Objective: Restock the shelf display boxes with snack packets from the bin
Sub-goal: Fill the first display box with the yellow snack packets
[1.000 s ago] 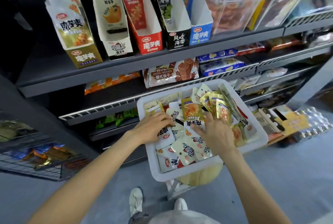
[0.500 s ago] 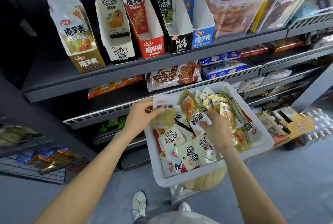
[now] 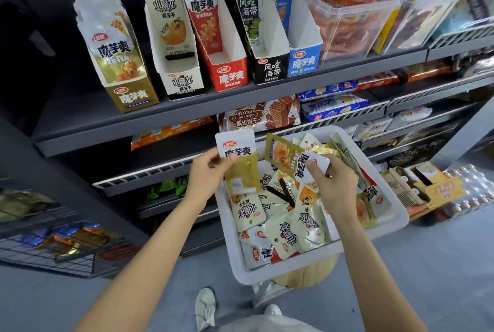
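Over the bin [image 3: 390,220], left hand [image 3: 207,171] and right hand [image 3: 331,182] each pinch a gold packet [image 3: 239,168].

This is a shop, a small grocery or snack store. Dark metal shelves [image 3: 187,115] run across the upper half of the frame, carrying a row of printed cardboard display boxes [image 3: 230,75] with snack packets standing in them. At upper right sit clear plastic tubs [image 3: 355,18] of wrapped goods. Packs of wafer biscuits [image 3: 256,117] lie on the shelf below. A wire rack [image 3: 53,251] of more packets is at lower left, and shrink-wrapped bottles [image 3: 470,190] rest on the floor at right.
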